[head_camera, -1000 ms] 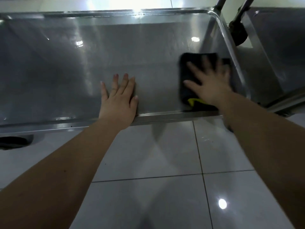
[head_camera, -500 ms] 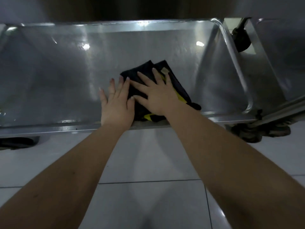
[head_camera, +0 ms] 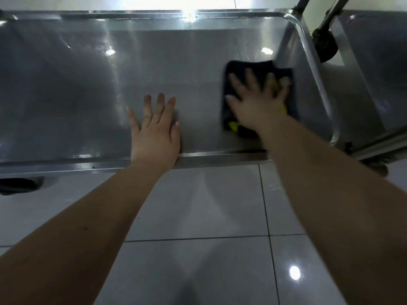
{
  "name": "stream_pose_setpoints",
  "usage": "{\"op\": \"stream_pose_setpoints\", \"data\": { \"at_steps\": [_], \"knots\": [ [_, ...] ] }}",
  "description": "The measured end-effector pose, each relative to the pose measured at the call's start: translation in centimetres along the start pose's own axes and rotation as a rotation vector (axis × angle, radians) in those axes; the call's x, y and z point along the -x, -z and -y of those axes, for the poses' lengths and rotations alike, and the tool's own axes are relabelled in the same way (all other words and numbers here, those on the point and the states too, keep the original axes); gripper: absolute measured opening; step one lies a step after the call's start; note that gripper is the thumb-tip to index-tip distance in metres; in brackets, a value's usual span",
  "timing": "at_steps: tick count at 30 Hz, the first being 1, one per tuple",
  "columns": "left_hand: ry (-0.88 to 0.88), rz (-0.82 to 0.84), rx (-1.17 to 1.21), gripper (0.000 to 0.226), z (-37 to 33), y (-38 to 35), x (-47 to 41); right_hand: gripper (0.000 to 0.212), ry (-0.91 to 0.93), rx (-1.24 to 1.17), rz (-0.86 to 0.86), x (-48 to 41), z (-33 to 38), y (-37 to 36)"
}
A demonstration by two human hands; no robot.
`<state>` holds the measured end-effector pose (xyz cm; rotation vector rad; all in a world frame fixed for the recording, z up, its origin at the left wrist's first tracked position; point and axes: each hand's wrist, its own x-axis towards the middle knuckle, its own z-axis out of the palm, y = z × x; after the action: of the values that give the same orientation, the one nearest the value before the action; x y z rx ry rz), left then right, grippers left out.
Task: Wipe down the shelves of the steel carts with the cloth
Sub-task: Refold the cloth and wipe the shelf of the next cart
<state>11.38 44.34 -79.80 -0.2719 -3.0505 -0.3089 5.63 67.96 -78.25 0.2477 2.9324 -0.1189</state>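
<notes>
The dark cloth (head_camera: 244, 70) is pressed under the flat, spread right hand (head_camera: 257, 104) at the right end of the steel shelf (head_camera: 88, 95), with the left hand (head_camera: 155, 135) laid flat and empty leftward.

The steel cart shelf (head_camera: 66, 95), a shallow tray with a raised rim above the glossy tiled floor (head_camera: 198, 205), carries a dark cloth with yellow trim (head_camera: 246, 68) spread flat under the right hand (head_camera: 257, 106), while the left hand (head_camera: 154, 133) lies palm-down on bare steel well apart from it.
</notes>
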Motion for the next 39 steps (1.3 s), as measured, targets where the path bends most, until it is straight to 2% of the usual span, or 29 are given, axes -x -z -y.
{"op": "stream_pose_setpoints", "data": {
  "at_steps": [4,8,10,16,19,22,24,28,31,36,39],
  "knots": [
    [0.046,-0.019,0.072,0.062,0.3,0.4,0.2,0.058,0.361,-0.001,-0.018,3.0,10.8,-2.2],
    [0.066,-0.029,0.102,0.068,0.4,0.4,0.1,0.056,0.434,-0.023,-0.012,2.0,10.7,-2.1],
    [0.055,-0.032,0.087,0.065,0.3,0.3,0.0,0.058,0.37,-0.026,-0.023,0.0,8.1,-1.4],
    [0.027,-0.031,0.072,0.061,0.1,0.2,-0.1,0.061,-0.108,-0.111,-0.011,-4.7,-5.5,0.5],
    [0.018,-0.024,0.067,0.06,-0.2,0.2,0.0,0.06,-0.176,-0.103,0.002,-4.3,-8.6,0.9],
    [0.013,-0.022,0.069,0.06,-0.2,0.1,0.1,0.06,-0.197,-0.056,-0.005,-3.6,-6.7,0.6],
    [0.014,-0.02,0.072,0.06,-0.1,0.0,0.1,0.059,-0.103,-0.009,-0.024,-2.4,-3.5,0.2],
    [0.038,-0.005,0.066,0.06,0.2,-0.1,-0.1,0.059,0.285,0.031,-0.053,1.3,4.5,-1.3],
    [0.046,-0.001,0.042,0.061,0.3,0.1,-0.1,0.059,0.427,0.033,-0.074,4.0,8.6,-2.5],
    [0.058,-0.037,0.05,0.058,0.3,-0.1,0.2,0.058,0.455,0.017,-0.086,3.8,6.7,-2.2],
    [0.056,-0.051,0.084,0.055,0.3,-0.1,0.1,0.059,0.319,0.021,-0.086,3.3,2.1,-1.9]
  ]
}}
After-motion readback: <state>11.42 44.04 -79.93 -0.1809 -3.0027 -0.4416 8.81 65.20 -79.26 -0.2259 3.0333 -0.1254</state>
